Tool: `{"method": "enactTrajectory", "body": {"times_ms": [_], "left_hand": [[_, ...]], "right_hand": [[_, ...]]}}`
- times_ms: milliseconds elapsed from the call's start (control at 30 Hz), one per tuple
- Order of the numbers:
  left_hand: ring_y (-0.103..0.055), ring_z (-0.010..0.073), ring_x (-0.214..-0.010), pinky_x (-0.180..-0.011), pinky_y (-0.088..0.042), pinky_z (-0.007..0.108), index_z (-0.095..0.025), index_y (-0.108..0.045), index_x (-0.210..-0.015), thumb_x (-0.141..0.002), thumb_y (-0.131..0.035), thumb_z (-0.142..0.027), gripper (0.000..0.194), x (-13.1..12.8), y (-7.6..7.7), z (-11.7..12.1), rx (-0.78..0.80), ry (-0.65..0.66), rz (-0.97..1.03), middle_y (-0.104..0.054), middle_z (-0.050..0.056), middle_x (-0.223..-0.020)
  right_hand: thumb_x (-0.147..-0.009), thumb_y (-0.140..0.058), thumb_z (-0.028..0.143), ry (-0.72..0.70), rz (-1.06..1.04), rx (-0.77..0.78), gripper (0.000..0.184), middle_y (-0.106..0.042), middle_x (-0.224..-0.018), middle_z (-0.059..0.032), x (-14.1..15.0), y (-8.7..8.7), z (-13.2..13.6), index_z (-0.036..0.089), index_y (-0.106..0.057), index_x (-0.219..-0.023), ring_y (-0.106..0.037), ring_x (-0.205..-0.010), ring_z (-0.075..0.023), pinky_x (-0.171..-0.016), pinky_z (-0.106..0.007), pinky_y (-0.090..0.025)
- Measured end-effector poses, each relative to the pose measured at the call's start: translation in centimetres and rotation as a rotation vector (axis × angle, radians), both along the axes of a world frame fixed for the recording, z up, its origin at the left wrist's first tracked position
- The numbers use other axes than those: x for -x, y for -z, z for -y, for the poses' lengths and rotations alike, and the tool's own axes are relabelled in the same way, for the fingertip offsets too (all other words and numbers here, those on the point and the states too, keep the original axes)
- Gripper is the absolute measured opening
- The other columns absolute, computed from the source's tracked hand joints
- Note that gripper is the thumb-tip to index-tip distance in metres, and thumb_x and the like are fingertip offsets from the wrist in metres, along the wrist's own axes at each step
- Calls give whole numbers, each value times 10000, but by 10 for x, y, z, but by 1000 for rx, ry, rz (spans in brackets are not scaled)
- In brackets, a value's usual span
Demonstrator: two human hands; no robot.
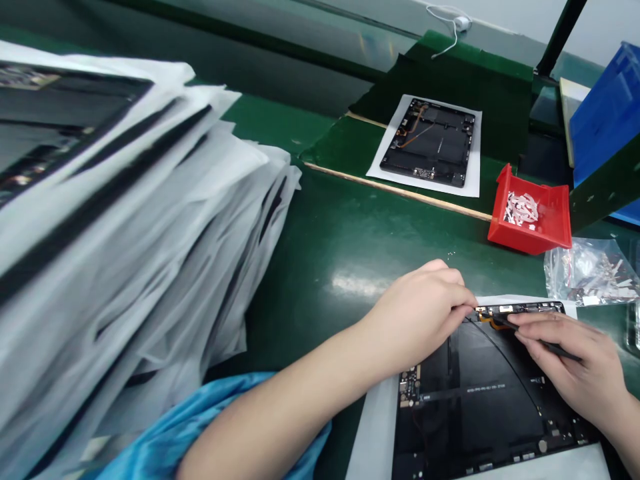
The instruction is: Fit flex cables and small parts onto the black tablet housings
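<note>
An opened tablet-like device [480, 400] lies on white sheet material in front of me, its dark inside with battery, boards and a thin black cable facing up. At its far edge my left hand [425, 310] is closed in a pinch near a small orange flex cable [484, 316]; what sits between the fingertips is hidden. My right hand [575, 353] grips a slim black pen-like tool [563, 350], tweezers or a pry stick, I cannot tell which. Its tip points at the same far edge, beside the left fingertips.
A tall stack of similar devices interleaved with white sheets [200, 220] rises on the left. Farther back another opened device [433, 143] lies on white paper. To the right are a red bin [530, 233] with small white pieces, a clear plastic bag [593, 270] and a blue crate [607, 113].
</note>
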State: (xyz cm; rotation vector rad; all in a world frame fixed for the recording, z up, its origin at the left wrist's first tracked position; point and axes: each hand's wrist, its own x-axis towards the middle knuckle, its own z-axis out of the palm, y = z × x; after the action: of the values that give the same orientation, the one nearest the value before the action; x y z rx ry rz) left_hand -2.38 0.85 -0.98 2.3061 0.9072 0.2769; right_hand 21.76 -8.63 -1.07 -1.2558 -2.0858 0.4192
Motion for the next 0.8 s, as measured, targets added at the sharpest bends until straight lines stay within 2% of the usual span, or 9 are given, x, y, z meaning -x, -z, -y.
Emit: {"method": "enactTrajectory", "body": {"times_ms": [800], "left_hand": [[-570,203,-931,-798,-480,312,-256,-788,-1009,-987,-571,-226,220,0,0,0,-16,2,0,-710,13,-909]], "right_hand": [[-938,-618,70,-30,29,-55,153,-795,-991,-92,1,3,-3,191,-689,-999,-767,-942,-170,-826,-276,-634]]}}
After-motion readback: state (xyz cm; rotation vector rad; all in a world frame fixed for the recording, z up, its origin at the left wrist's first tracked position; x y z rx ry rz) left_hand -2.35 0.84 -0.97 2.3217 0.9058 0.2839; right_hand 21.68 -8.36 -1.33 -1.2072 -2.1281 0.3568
